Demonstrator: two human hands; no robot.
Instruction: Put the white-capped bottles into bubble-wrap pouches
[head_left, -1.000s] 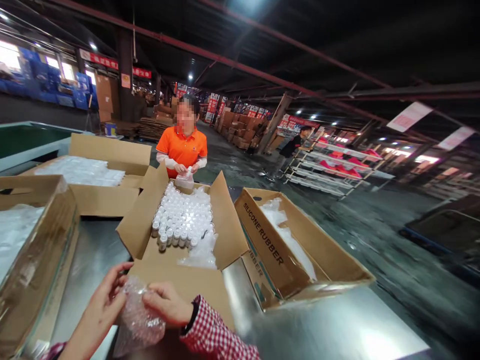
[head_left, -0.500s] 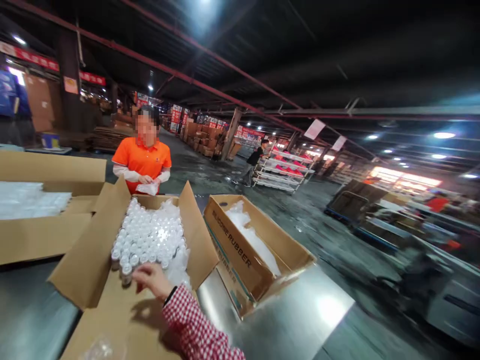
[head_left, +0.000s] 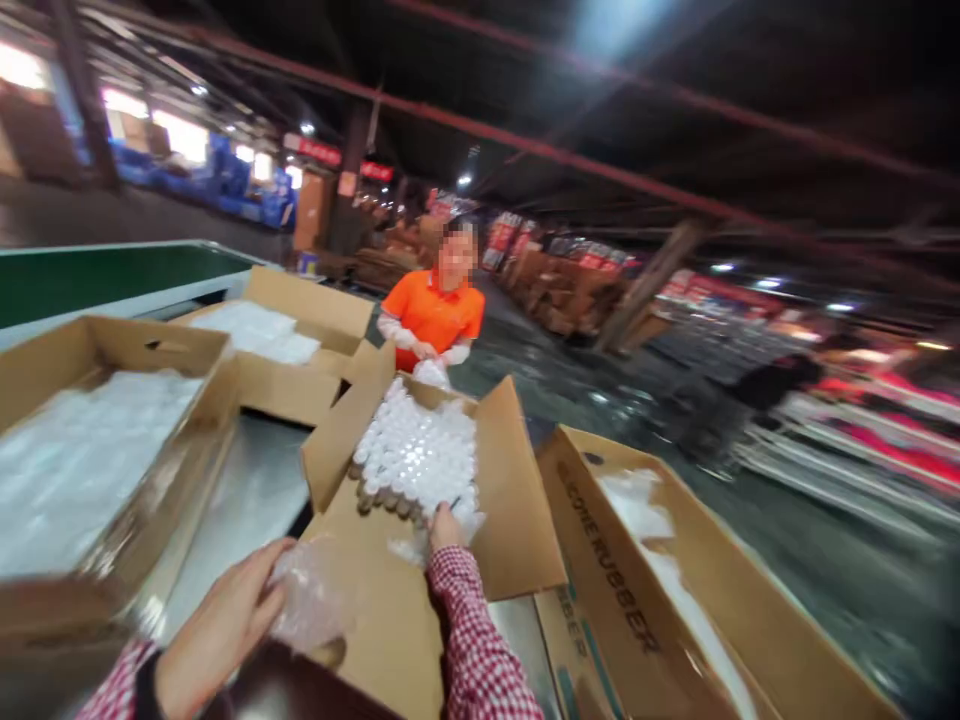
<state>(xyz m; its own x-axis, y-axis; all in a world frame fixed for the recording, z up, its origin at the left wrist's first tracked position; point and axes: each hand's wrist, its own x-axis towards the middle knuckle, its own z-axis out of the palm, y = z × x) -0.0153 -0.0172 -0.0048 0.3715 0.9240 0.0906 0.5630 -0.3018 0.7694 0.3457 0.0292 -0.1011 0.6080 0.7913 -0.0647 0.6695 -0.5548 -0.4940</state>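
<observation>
My left hand point(head_left: 217, 635) is at the lower left, with its fingers around a clear bubble-wrap bag point(head_left: 311, 595). My right hand point(head_left: 448, 527), in a red-checked sleeve, reaches into an open cardboard carton point(head_left: 517, 520). Its fingers rest at the front edge of a dense block of white-capped bottles point(head_left: 416, 455), beside a loose piece of clear plastic point(head_left: 469, 522). The fingertips are hidden among the bottles and plastic, and I cannot tell whether they hold anything.
A co-worker in an orange polo point(head_left: 435, 315) stands beyond the carton with a clear bag point(head_left: 431, 374). A "SILICONE RUBBER" carton point(head_left: 622, 560) lies to the right. Further cartons of white packed goods point(head_left: 127, 385) stand left on a steel table point(head_left: 240, 500). A blurred person point(head_left: 765, 390) stands far right.
My left hand has come back into view with the bubble-wrap bag. My right hand has moved from the bottles' left side to their front edge. The view has swung and tilted.
</observation>
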